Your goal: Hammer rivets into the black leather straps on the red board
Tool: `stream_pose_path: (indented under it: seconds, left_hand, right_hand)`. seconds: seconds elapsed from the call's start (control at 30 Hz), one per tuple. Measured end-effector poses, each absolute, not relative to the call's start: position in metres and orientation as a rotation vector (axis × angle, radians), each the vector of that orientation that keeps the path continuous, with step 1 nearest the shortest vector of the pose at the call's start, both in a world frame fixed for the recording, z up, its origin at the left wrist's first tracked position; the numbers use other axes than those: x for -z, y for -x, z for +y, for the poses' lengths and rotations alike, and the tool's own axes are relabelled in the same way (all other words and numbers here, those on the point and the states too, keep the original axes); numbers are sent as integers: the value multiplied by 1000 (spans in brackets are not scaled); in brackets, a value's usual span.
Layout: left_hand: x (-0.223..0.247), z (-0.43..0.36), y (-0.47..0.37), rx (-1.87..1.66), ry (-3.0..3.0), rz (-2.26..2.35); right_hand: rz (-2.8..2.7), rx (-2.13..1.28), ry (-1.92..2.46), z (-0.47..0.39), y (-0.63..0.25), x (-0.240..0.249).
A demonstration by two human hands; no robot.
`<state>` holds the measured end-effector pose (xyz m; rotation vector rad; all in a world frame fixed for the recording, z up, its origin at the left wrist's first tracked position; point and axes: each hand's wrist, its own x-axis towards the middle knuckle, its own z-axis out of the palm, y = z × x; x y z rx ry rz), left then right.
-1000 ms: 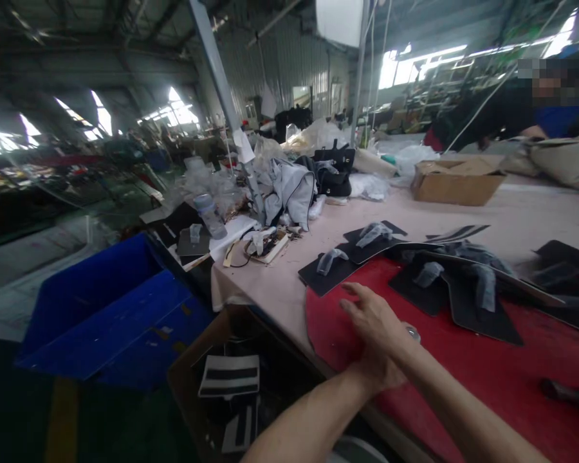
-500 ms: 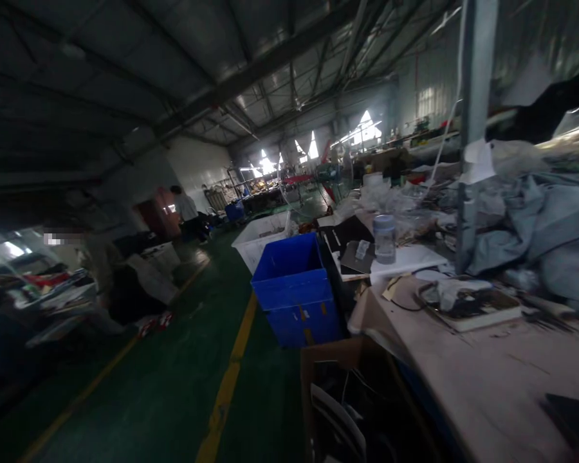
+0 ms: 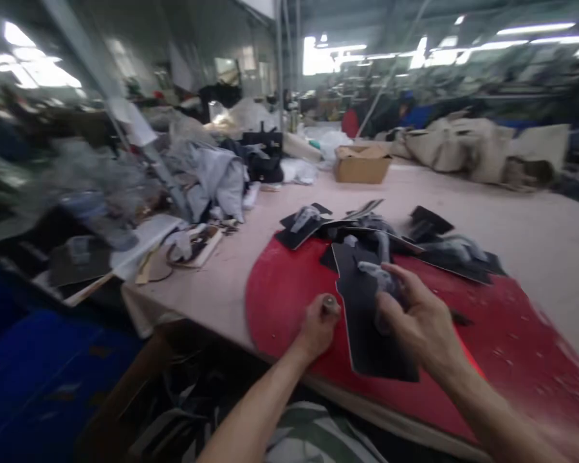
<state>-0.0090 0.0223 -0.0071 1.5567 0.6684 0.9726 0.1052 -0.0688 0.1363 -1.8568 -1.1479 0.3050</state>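
Observation:
My right hand (image 3: 417,318) grips a flat black cut piece (image 3: 367,328) with a small clear plastic bag on it, holding it over the red mat (image 3: 280,296) near the table's front edge. My left hand (image 3: 318,325) is closed around a small round-topped object (image 3: 329,301), just left of the black piece. More black pieces with plastic bags (image 3: 376,231) lie spread across the far side of the red mat. The picture is blurred by motion.
A grey garment pile (image 3: 212,173) and a tray of clutter (image 3: 193,244) lie at the table's left. A cardboard box (image 3: 361,164) stands farther back. A blue bin (image 3: 33,373) and an open carton (image 3: 145,399) sit on the floor at left.
The view swung left to the aisle and back to the table. My right hand has picked up a black piece; my left hand now rests closed on the red mat.

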Motion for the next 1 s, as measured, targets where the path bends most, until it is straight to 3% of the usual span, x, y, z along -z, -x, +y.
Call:
stream_pose_path:
  seconds: [0.1, 0.27, 0.6, 1.0]
  left_hand:
    - [14, 30, 18, -905, -1562, 692]
    - [15, 29, 25, -850, -1597, 737]
    - [-18, 16, -39, -759, -1361, 452]
    - [8, 8, -68, -640, -1221, 395]
  right_hand:
    - [-1106, -206, 2077, -131, -94, -86]
    - [-1139, -354, 2278, -175, -75, -27]
    - [-1157, -248, 2517, -162, -69, -18]
    - [-1171, -26, 2205, -162, -75, 2]
